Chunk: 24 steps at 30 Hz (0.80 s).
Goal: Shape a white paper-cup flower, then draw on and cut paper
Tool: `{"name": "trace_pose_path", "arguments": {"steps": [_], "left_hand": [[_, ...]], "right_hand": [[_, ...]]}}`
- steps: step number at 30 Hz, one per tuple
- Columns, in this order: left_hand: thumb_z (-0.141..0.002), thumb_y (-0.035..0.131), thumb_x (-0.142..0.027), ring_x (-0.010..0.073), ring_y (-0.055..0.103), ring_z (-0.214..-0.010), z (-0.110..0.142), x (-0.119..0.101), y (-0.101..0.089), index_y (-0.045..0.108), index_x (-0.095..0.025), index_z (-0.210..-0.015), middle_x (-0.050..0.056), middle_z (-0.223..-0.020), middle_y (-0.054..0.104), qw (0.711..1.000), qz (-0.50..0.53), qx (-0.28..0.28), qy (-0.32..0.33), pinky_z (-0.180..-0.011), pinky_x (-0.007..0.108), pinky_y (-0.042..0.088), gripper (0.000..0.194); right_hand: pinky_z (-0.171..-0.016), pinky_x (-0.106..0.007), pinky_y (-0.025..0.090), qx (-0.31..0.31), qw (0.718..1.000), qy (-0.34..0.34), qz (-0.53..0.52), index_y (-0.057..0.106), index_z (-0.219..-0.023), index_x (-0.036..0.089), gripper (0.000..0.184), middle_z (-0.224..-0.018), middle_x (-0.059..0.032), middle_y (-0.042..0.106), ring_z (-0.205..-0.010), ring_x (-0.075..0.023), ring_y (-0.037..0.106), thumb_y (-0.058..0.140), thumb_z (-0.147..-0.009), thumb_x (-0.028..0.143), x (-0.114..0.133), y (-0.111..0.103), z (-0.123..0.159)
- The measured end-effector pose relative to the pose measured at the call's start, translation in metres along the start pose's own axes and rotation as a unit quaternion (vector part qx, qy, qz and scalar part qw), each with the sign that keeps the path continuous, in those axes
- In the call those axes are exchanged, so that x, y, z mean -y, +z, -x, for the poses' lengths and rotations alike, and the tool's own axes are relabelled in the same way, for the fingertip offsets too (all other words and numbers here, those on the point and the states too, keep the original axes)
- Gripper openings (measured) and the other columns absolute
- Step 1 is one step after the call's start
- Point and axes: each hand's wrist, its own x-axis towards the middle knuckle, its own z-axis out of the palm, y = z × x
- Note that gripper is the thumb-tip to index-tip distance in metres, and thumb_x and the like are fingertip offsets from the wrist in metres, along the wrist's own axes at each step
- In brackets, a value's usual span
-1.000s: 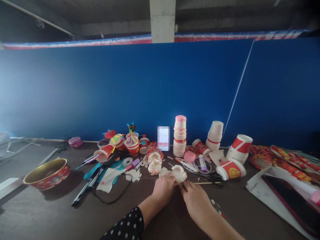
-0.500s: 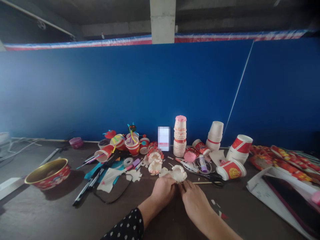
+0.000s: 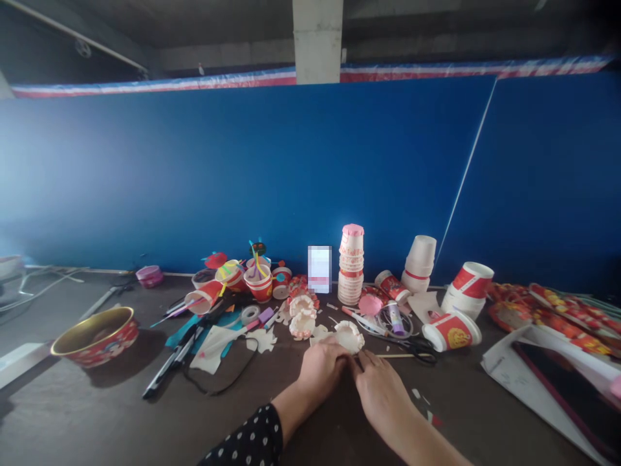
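Observation:
Close together at the front middle, my left hand and my right hand have their fingers bent around the near edge of a white paper cup piece. Its rim is frilled all round, like petals. The fingertips are mostly hidden, so how they pinch it is unclear. Two similar frilled pieces lie just beyond my left hand. Right of the frilled piece is a thin wooden stick, close to black scissors.
A tall stack of paper cups stands behind my hands, beside a propped phone with a blurred screen. Red-and-white cups lie right. Leftward are decorated cups, pens and a gold-lined bowl. A dark phone rests on paper.
My fingers shift very slightly at the near edge of the frilled piece, both hands staying together. The whole view moves a little; the other things stay in place.

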Motion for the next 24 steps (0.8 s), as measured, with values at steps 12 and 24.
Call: {"name": "trace_pose_path", "arguments": {"steps": [12, 24], "left_hand": [[-0.079, 0.044, -0.020, 0.0140, 0.054, -0.078, -0.002, -0.004, -0.002, 0.063, -0.020, -0.077, 0.002, -0.083, 0.059, 0.998, -0.055, -0.008, -0.023, -0.068, 0.021, 0.040, 0.019], [-0.084, 0.037, -0.022, 0.0147, 0.054, -0.081, -0.001, -0.010, -0.002, 0.058, -0.019, -0.084, 0.003, -0.089, 0.059, 0.996, -0.089, -0.001, -0.008, -0.068, 0.023, 0.041, 0.021]], "right_hand": [[-0.075, -0.026, 0.038, -0.111, 0.982, 0.016, -0.150, 0.060, -0.090, 0.021, 0.025, -0.093, -0.0041, 0.059, -0.087, -0.0165, 0.051, 0.037, -0.084, 0.013, -0.022, -0.007, -0.008], [-0.073, -0.026, 0.037, -0.109, 0.984, -0.021, -0.142, 0.063, -0.075, 0.021, 0.025, -0.084, -0.0023, 0.058, -0.083, -0.0160, 0.049, 0.041, -0.082, 0.012, -0.026, -0.001, -0.014]]}}
